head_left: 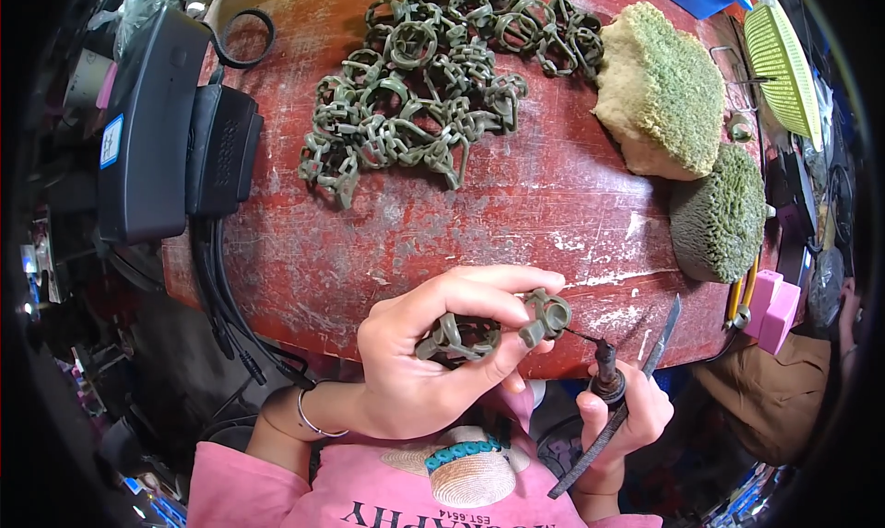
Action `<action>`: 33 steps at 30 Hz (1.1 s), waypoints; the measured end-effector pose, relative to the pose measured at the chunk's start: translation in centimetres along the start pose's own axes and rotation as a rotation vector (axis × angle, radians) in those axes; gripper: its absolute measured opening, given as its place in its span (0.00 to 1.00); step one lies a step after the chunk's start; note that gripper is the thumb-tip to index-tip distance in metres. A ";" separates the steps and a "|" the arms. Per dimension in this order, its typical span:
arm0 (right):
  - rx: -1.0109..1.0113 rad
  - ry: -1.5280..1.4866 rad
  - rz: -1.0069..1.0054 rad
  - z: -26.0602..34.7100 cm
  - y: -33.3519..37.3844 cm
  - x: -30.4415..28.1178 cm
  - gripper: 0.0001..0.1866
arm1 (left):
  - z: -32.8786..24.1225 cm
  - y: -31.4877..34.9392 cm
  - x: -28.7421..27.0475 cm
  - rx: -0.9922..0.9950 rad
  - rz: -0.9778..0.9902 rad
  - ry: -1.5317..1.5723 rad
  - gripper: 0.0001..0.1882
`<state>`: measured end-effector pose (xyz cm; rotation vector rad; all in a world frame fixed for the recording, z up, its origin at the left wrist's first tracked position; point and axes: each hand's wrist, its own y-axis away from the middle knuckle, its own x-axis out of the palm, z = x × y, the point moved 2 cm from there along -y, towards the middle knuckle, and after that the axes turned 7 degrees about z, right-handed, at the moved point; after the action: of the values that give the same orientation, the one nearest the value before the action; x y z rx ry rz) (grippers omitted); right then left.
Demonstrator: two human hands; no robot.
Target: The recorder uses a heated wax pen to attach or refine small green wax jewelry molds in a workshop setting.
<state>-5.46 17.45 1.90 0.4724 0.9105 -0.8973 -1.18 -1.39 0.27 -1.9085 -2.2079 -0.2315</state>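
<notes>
Near the front edge of the table, my left hand [419, 367] is closed around green wax-like pieces. Between its thumb and fingers is a small green ring [548, 316]. A second openwork green piece [450, 340] sits against the palm. My right hand [641, 413] grips a dark pen-like tool [607, 373] with a thin wire tip, which reaches to the ring; whether it touches cannot be made out. The same hand also holds a slim knife [586, 456] with a dark wrapped handle, its blade pointing up and away.
A heap of green rings and chain links [415, 95] lies on the worn red table [323, 252]. Two rough blocks, one pale [659, 90] and one dark green [719, 215], stand at the right. A black device [152, 132] with cables occupies the left, a green basket [782, 72] the far right.
</notes>
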 end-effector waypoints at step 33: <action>0.001 0.004 -0.011 -0.1 0.2 0.2 0.23 | 0.2 0.1 0.2 -0.015 -0.021 -0.078 0.08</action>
<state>-5.29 17.53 1.69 0.4704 0.9174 -0.9069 -1.11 -1.17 0.15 -1.9350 -2.2829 -0.1799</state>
